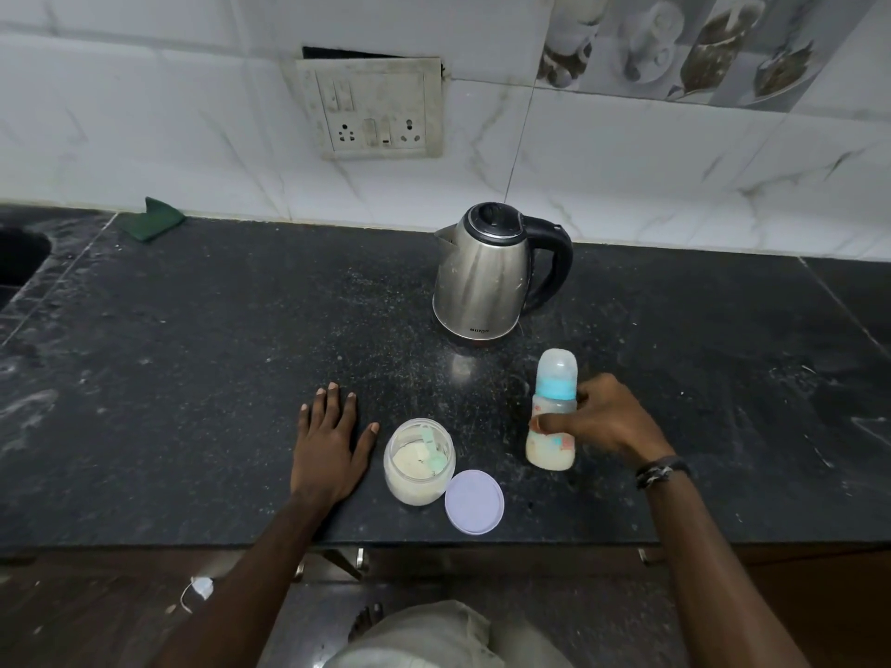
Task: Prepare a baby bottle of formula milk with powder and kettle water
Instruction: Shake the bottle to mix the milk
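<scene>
A baby bottle [553,426] with a blue collar and a clear cap stands upright on the black counter [217,378], holding pale milk in its lower part. My right hand [602,417] grips its middle from the right. An open clear jar of formula powder [418,462], with a green scoop inside, sits left of the bottle. Its lilac lid [474,502] lies flat beside it, near the counter's front edge. My left hand [330,441] rests flat on the counter, left of the jar, fingers spread, holding nothing. A steel kettle [487,272] with a black handle stands behind, lid shut.
A wall socket panel [371,108] is on the tiled wall behind the kettle. A green cloth [152,219] lies at the counter's back left, near a dark sink [19,257]. Drawer handles [359,559] show below the counter's front edge.
</scene>
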A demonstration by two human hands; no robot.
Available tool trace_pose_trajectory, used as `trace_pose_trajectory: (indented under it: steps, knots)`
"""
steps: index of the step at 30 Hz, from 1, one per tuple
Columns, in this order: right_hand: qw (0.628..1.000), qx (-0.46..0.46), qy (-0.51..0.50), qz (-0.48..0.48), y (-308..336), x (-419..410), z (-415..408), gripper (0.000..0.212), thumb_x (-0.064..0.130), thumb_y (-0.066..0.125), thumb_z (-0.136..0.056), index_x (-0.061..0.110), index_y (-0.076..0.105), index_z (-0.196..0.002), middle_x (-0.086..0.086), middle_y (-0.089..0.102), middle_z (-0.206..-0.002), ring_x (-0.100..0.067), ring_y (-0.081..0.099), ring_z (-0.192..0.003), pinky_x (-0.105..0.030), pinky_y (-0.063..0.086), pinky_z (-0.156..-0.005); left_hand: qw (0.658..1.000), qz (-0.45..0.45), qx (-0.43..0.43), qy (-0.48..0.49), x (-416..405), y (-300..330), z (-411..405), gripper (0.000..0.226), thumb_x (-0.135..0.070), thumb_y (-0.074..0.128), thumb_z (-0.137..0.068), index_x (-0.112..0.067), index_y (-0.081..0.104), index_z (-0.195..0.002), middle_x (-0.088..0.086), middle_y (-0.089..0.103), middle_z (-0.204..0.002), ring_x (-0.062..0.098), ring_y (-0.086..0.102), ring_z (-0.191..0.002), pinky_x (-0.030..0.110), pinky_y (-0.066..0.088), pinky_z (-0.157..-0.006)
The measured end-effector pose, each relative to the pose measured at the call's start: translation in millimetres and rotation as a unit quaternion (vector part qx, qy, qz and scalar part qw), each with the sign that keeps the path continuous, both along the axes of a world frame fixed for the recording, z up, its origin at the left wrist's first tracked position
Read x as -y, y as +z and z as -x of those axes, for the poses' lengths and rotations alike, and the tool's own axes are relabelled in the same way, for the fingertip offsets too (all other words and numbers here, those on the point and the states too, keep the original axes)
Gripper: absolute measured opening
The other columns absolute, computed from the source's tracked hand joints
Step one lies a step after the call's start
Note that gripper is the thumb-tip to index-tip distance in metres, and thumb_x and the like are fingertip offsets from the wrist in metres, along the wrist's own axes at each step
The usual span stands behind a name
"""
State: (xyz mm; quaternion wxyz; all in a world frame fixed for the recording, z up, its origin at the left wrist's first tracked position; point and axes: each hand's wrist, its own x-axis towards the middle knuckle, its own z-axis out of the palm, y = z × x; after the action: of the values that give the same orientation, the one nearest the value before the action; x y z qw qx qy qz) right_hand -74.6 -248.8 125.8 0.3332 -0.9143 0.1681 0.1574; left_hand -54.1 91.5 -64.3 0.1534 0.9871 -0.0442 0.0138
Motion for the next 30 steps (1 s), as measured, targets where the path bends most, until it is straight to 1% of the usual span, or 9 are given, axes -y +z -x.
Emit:
trace_pose_trajectory:
  steps: [2, 5, 9, 12, 15, 19, 22, 27, 30]
  knots:
    - [0.999, 0.023, 0.000, 0.031, -2.5, 1.6, 0.6, 0.074, 0.059, 0.081, -0.042, 0.015, 0.070, -0.100, -0.001, 0.073, -0.097, -0.019, 0.070, -0.086, -0.044, 0.058, -0.081, 1.000, 0.000, 0.002, 0.000, -0.3, -0.2, 0.1, 0.080, -0.062, 0.017, -0.099, -0.008, 0.037, -0.155, 0.019, 0.026, -0.164, 0.036, 0.021, -0.154, 0.051, 0.014, -0.126]
    - [1.000, -0.002, 0.006, -0.004, -0.6, -0.1, -0.1, 0.047, 0.036, 0.089, -0.058, 0.013, 0.074, -0.096, -0.003, 0.076, -0.096, -0.018, 0.072, -0.086, -0.044, 0.059, -0.083, 1.000, 0.000, 0.001, 0.000, -0.2, -0.6, -0.4, 0.080, -0.062, 0.017, -0.099, -0.008, 0.037, -0.155, 0.019, 0.026, -0.164, 0.036, 0.021, -0.154, 0.051, 0.015, -0.126]
    - [0.998, 0.025, 0.005, 0.051, -2.8, 1.2, -2.2, 0.068, 0.057, 0.083, -0.044, 0.017, 0.070, -0.097, 0.000, 0.072, -0.095, -0.019, 0.069, -0.084, -0.043, 0.058, -0.080, 1.000, -0.002, 0.000, 0.001, -0.2, -0.3, -0.4, 0.081, -0.063, 0.016, -0.099, -0.009, 0.036, -0.155, 0.018, 0.025, -0.165, 0.035, 0.019, -0.154, 0.050, 0.013, -0.126]
    - [1.000, 0.003, 0.005, 0.006, -1.6, 0.3, -4.0, 0.040, 0.036, 0.090, -0.058, 0.020, 0.072, -0.091, 0.001, 0.075, -0.095, -0.012, 0.071, -0.081, -0.040, 0.060, -0.079, 1.000, 0.002, -0.001, 0.000, -0.4, -0.5, -0.7, 0.081, -0.063, 0.016, -0.099, -0.009, 0.036, -0.156, 0.018, 0.025, -0.165, 0.035, 0.019, -0.155, 0.051, 0.013, -0.126]
    - [0.998, 0.018, -0.009, 0.058, -5.2, 2.5, -6.1, 0.060, 0.055, 0.084, -0.047, 0.019, 0.071, -0.093, 0.000, 0.072, -0.090, -0.018, 0.070, -0.080, -0.038, 0.058, -0.073, 1.000, 0.004, -0.002, 0.002, 0.1, -1.4, -0.9, 0.082, -0.064, 0.015, -0.098, -0.010, 0.035, -0.156, 0.017, 0.023, -0.166, 0.033, 0.016, -0.155, 0.050, 0.012, -0.127]
    - [1.000, 0.002, -0.009, -0.010, -4.2, 0.4, -6.3, 0.041, 0.034, 0.090, -0.059, 0.017, 0.075, -0.093, 0.002, 0.076, -0.090, -0.014, 0.072, -0.081, -0.042, 0.060, -0.081, 1.000, 0.006, -0.002, 0.002, 0.0, -0.3, -0.3, 0.082, -0.064, 0.014, -0.098, -0.010, 0.035, -0.156, 0.017, 0.023, -0.166, 0.033, 0.016, -0.155, 0.050, 0.011, -0.127]
    - [0.999, 0.021, -0.008, 0.031, -6.6, 1.2, -6.6, 0.064, 0.055, 0.085, -0.046, 0.018, 0.072, -0.097, 0.003, 0.073, -0.091, -0.016, 0.071, -0.081, -0.042, 0.059, -0.079, 1.000, 0.006, -0.001, 0.002, 0.4, 0.2, -0.1, 0.082, -0.064, 0.014, -0.098, -0.010, 0.035, -0.156, 0.017, 0.023, -0.166, 0.033, 0.016, -0.156, 0.051, 0.012, -0.127]
    - [1.000, 0.002, 0.000, -0.012, -4.2, 3.7, -7.1, 0.039, 0.032, 0.090, -0.060, 0.016, 0.075, -0.092, 0.002, 0.075, -0.089, -0.014, 0.072, -0.082, -0.042, 0.060, -0.082, 1.000, 0.008, 0.000, 0.001, 0.1, 0.7, 0.8, 0.082, -0.064, 0.014, -0.098, -0.010, 0.034, -0.156, 0.017, 0.023, -0.166, 0.033, 0.015, -0.156, 0.050, 0.011, -0.127]
    - [0.999, 0.030, -0.011, 0.037, -3.8, 5.7, -8.4, 0.056, 0.041, 0.090, -0.057, 0.015, 0.070, -0.102, 0.000, 0.073, -0.098, -0.018, 0.070, -0.088, -0.043, 0.058, -0.084, 1.000, 0.008, -0.001, 0.001, 0.8, 1.0, 1.0, 0.083, -0.064, 0.013, -0.098, -0.010, 0.034, -0.157, 0.017, 0.022, -0.166, 0.032, 0.014, -0.156, 0.050, 0.011, -0.127]
